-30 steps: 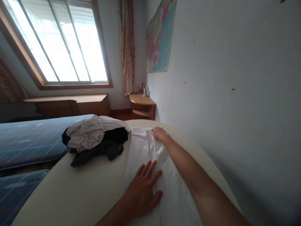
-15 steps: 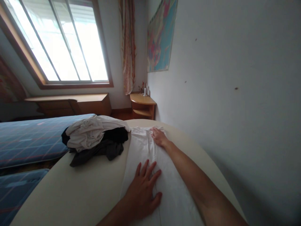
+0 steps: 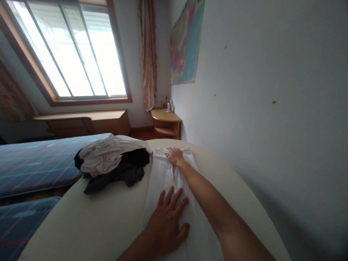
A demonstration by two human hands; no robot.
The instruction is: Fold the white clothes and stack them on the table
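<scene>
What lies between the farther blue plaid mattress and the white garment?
In the head view, a heap of pale and dark clothes, on the table beside the white garment.

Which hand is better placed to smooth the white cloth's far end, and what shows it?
Probably the right hand: it is on the white cloth near its far edge, while the left hand lies spread over the nearer part.

The white cloth [image 3: 160, 174] runs past the bottom edge, as do the counter [image 3: 108, 217] and 2 forearms [image 3: 212, 206]. The left hand [image 3: 165, 223] and right hand [image 3: 175, 157] each hide a patch of cloth; the right's grip is too small to judge. A pale garment [image 3: 102, 156] partly covers a black garment [image 3: 137, 157]. The map [image 3: 186, 47], cut off above, is too blurred to read. The left edge crops 2 mattresses [image 3: 40, 165].
</scene>
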